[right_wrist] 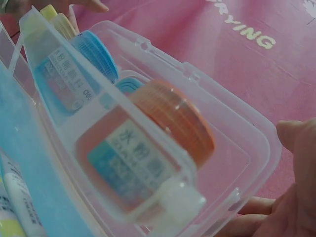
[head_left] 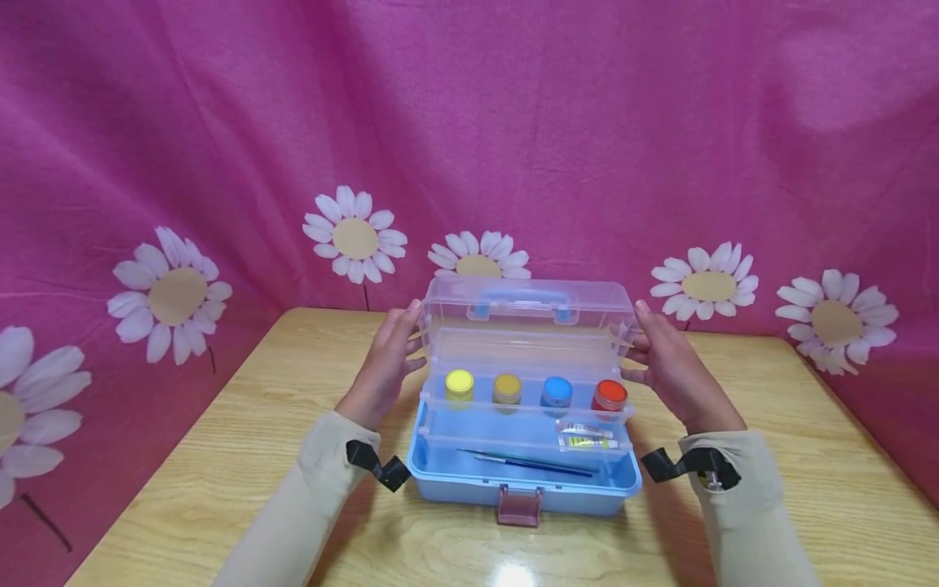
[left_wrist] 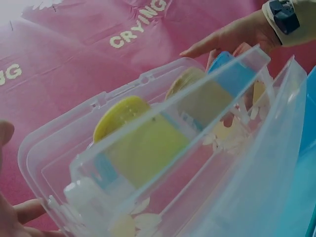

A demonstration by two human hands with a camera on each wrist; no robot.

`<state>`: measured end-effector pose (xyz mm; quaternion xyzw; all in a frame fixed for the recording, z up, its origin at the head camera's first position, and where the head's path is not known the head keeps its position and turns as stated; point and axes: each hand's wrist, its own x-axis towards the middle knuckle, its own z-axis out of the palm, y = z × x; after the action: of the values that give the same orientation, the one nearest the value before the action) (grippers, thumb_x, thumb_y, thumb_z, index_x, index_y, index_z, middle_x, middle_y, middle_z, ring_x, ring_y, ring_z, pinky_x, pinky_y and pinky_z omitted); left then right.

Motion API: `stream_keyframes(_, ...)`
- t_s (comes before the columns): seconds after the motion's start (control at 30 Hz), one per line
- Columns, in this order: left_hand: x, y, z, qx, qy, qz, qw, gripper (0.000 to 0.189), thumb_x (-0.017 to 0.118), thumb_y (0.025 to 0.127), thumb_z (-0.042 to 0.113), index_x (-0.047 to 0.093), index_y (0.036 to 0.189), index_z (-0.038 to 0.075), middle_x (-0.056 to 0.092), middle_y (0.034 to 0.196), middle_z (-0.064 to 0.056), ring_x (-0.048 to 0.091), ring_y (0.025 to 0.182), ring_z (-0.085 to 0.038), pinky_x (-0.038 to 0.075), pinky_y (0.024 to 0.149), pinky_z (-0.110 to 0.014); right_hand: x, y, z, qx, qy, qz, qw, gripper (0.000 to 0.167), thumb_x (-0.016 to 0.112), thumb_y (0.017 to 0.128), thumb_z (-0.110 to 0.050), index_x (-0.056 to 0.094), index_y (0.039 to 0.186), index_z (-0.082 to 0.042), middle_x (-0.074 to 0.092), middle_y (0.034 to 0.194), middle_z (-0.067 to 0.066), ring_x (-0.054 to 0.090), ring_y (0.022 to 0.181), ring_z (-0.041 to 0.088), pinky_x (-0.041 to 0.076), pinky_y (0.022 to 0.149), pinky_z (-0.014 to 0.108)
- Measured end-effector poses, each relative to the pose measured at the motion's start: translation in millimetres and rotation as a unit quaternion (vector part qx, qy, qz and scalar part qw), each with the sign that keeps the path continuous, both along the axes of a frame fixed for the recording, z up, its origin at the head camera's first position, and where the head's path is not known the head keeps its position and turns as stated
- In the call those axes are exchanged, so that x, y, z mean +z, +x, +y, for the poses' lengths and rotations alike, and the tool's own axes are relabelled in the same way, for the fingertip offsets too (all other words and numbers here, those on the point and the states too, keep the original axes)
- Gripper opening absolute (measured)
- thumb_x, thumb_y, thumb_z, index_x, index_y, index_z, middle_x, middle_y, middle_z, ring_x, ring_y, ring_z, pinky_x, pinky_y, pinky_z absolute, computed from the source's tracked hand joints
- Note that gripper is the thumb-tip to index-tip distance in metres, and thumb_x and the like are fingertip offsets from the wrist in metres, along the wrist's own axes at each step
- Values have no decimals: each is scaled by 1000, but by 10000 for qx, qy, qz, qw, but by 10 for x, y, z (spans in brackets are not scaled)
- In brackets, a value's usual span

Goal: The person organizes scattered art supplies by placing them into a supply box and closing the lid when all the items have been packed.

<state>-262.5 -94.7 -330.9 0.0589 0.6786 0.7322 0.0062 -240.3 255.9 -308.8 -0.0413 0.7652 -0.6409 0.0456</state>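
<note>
A light blue plastic box (head_left: 513,491) stands on the table with its clear lid (head_left: 513,342) raised. My left hand (head_left: 381,367) holds the lid's left side, thumb up at the edge and fingertips lower along the wall. At the opposite side my right hand (head_left: 678,371) holds the lid in a similar way. A clear inner tray (head_left: 469,420) carries a yellow paint jar (head_left: 459,383), an ochre jar (head_left: 507,389), a blue jar (head_left: 557,392) and a red jar (head_left: 610,396). Small paint tubes (head_left: 587,436) lie toward the right. Paintbrushes (head_left: 531,465) rest in the box bottom.
A pink latch (head_left: 519,507) hangs down at the box's front. The box sits on a wooden table (head_left: 242,424). Behind it hangs a magenta cloth (head_left: 572,147) printed with white daisies. Each beige sleeve (head_left: 323,465) has a black wrist mount (head_left: 377,465).
</note>
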Motion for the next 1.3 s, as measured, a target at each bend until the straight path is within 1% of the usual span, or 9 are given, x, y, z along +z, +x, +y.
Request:
stream_keyframes(0.1,-6,9,23,196,-36,71,9998,53,46,94,52,42,122,8,44,140,-16,40,133,-40,34,104,-60,7,8,1,3,128,64,9999,81,36,93,-64,18,147,-7,32,147,22,39,128,39,52,89,37)
stream_keyframes(0.23,-25,8,43,353,-188,143,9991,51,46,95,53,44,118,8,45,140,-14,42,131,-39,36,103,-59,2,20,23,124,182,156,9996,68,36,94,-61,26,141,-12,35,141,21,44,123,35,53,87,33)
stream_keyframes(0.37,-42,-6,42,404,-207,169,9988,50,47,95,53,44,116,8,45,141,-13,43,131,-39,38,102,-58,-10,26,38,281,128,236,9992,54,36,96,-58,33,134,-19,36,138,21,47,120,33,52,87,30)
stream_keyframes(0.5,-51,-23,21,419,-195,176,9988,49,46,95,53,45,115,8,46,139,-13,44,130,-38,39,102,-57,-24,21,56,407,116,368,9984,45,37,97,-55,36,129,-22,38,137,21,49,119,32,52,88,31)
stream_keyframes(0.73,-56,-45,3,382,1,258,9989,44,44,98,49,44,110,7,48,136,-17,45,129,-40,38,102,-58,-32,25,94,521,33,590,9969,44,41,99,-47,40,125,-12,47,129,15,56,113,25,53,88,33)
stream_keyframes(0.9,-49,-43,16,533,154,282,9981,43,45,98,47,44,105,4,49,135,-19,46,128,-42,38,100,-60,-35,21,111,632,-57,724,9954,36,43,100,-40,41,122,-13,48,123,15,59,110,23,53,86,33)
stream_keyframes(1.07,-38,-13,43,742,208,216,9968,46,50,95,48,45,100,3,52,131,-17,49,125,-41,40,99,-60,-68,27,167,766,-237,926,9925,28,45,101,-33,45,118,-11,50,119,18,62,108,21,53,86,34)
stream_keyframes(1.23,-17,3,51,812,169,129,9965,44,55,93,48,46,95,5,52,130,-16,51,123,-39,41,99,-58,-75,39,195,788,-216,1026,9914,24,46,101,-29,47,118,-11,53,117,17,63,106,20,54,84,34)
stream_keyframes(1.3,-16,3,48,789,186,146,9966,42,56,92,46,46,94,6,52,128,-16,51,123,-38,41,99,-58,-75,40,193,800,-229,1045,9910,24,47,101,-28,47,118,-11,54,116,16,63,106,20,54,84,34)
